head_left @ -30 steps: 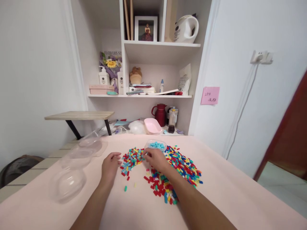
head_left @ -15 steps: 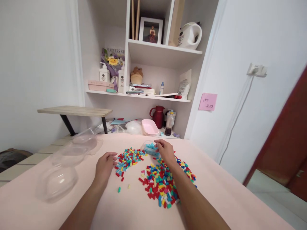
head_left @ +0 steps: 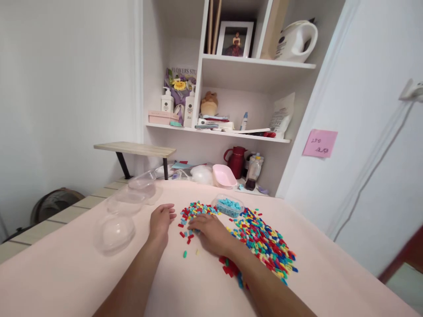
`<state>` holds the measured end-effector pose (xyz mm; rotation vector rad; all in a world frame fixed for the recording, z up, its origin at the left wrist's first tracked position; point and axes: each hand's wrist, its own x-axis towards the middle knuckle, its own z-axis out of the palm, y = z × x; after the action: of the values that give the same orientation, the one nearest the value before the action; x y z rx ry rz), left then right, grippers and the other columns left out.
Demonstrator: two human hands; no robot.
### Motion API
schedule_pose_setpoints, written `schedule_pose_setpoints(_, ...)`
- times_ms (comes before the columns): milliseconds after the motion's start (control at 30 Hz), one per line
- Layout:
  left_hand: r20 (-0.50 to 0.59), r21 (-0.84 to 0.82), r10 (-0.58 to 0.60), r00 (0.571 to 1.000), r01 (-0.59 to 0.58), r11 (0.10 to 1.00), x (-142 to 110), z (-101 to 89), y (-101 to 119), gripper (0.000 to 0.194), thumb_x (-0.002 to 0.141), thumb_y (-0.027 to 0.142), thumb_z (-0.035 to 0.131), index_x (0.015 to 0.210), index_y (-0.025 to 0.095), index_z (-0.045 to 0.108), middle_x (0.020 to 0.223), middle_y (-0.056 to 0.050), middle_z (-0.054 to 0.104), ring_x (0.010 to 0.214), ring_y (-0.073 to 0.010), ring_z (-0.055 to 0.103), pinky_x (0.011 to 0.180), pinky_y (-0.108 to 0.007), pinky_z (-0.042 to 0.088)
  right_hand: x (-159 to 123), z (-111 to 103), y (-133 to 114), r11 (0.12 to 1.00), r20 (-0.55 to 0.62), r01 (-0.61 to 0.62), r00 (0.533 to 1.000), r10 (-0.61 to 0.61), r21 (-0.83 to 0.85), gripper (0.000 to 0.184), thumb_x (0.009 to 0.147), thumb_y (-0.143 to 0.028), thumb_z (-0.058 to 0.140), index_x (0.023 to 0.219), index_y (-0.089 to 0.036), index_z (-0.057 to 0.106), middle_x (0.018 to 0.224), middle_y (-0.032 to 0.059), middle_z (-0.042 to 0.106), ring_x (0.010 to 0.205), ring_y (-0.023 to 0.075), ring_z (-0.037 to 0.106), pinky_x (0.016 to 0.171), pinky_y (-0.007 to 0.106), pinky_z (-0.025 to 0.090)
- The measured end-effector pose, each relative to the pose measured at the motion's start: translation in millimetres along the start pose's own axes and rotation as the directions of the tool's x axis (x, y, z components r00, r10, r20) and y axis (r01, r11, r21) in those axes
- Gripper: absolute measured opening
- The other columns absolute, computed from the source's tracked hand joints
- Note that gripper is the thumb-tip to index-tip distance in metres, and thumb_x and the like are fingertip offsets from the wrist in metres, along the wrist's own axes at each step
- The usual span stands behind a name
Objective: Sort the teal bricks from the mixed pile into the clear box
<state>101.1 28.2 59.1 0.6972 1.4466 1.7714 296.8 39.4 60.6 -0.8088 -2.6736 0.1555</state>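
Note:
Two heaps of small coloured plastic bricks lie on the pink tabletop: a smaller heap [head_left: 194, 209] in the middle and a larger heap [head_left: 264, 242] to the right. My right hand [head_left: 211, 231] is over the near edge of the smaller heap, fingers apart and reaching down among the bricks; its fingertips are partly hidden. Just left of that heap, my left hand [head_left: 161, 220] rests with loosely bent, parted fingers and nothing in them. Behind both heaps stands a clear plastic box [head_left: 229, 211] holding light blue bricks.
Several clear plastic containers stand on the left, the nearest container [head_left: 115, 233] closest to my left arm. At the back are a pink basin [head_left: 224, 176], a red jug [head_left: 236, 162] and a bottle [head_left: 254, 172]. A small wooden shelf [head_left: 135, 149] stands at the back left.
My right hand has moved from the box of light blue bricks leftward and nearer to me, onto the smaller heap. My left hand stays beside that heap. The view has turned left.

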Motion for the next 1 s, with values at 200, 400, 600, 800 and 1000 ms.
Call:
schedule_pose_setpoints(200, 0.066, 0.037, -0.037, 0.997, 0.035, 0.999, -3.8, 3.3, 3.5, 0.026, 0.060, 0.020, 0.054, 0.080, 0.015, 0.071, 0.071, -0.004, 0.067, 0.059, -0.0133, 0.062, 0.067, -0.032, 0.049, -11.7, -15.3, 30.3, 0.986, -0.166, -0.116, 0.977, 0.135, 0.118, 0.041, 0.082, -0.003, 0.049, 0.107, -0.025, 0.073, 0.116, 0.0030, 0.071, 0.110, 0.0203, 0.062, 0.099, 0.033, 0.042)
schedule_pose_setpoints(400, 0.086, 0.051, -0.032, 0.996, 0.027, 0.998, -5.9, 4.1, 4.6, 0.027, 0.059, 0.022, 0.055, 0.080, 0.015, 0.070, 0.068, -0.003, 0.066, 0.059, -0.0133, 0.061, 0.065, -0.031, 0.048, -12.2, -25.5, 26.2, 0.968, -0.165, -0.237, 0.955, 0.248, 0.082, 0.028, 0.083, -0.010, 0.058, 0.099, -0.024, 0.075, 0.099, 0.0049, 0.073, 0.098, 0.0207, 0.063, 0.087, 0.029, 0.044)
schedule_pose_setpoints(600, 0.077, 0.064, -0.028, 0.997, 0.023, 0.998, -6.3, 3.2, 5.7, 0.029, 0.059, 0.022, 0.054, 0.081, 0.015, 0.070, 0.069, -0.003, 0.066, 0.059, -0.0134, 0.062, 0.064, -0.030, 0.048, -19.1, -20.6, 32.3, 0.950, -0.014, -0.304, 0.952, 0.305, 0.069, 0.025, 0.083, -0.014, 0.058, 0.094, -0.026, 0.077, 0.096, 0.0031, 0.071, 0.094, 0.0198, 0.063, 0.080, 0.026, 0.044)
schedule_pose_setpoints(800, 0.069, 0.062, -0.024, 0.997, 0.020, 0.998, -5.5, 4.3, 5.4, 0.029, 0.057, 0.021, 0.053, 0.079, 0.016, 0.070, 0.068, -0.003, 0.066, 0.058, -0.0135, 0.061, 0.061, -0.029, 0.047, -17.0, -19.9, 24.3, 0.958, -0.046, -0.266, 0.961, 0.272, 0.107, 0.039, 0.086, -0.014, 0.051, 0.114, -0.030, 0.073, 0.111, 0.0050, 0.064, 0.096, 0.0188, 0.062, 0.085, 0.027, 0.044)
schedule_pose_setpoints(1000, 0.064, 0.059, -0.021, 0.998, 0.018, 0.998, -5.0, 4.9, 5.7, 0.029, 0.056, 0.020, 0.052, 0.078, 0.016, 0.070, 0.067, -0.003, 0.067, 0.057, -0.0130, 0.061, 0.060, -0.028, 0.047, -15.0, -27.7, 11.5, 0.966, 0.015, -0.217, 0.976, 0.217, 0.142, 0.033, 0.078, -0.011, 0.055, 0.100, -0.025, 0.077, 0.100, 0.0042, 0.070, 0.092, 0.0192, 0.063, 0.083, 0.026, 0.044)
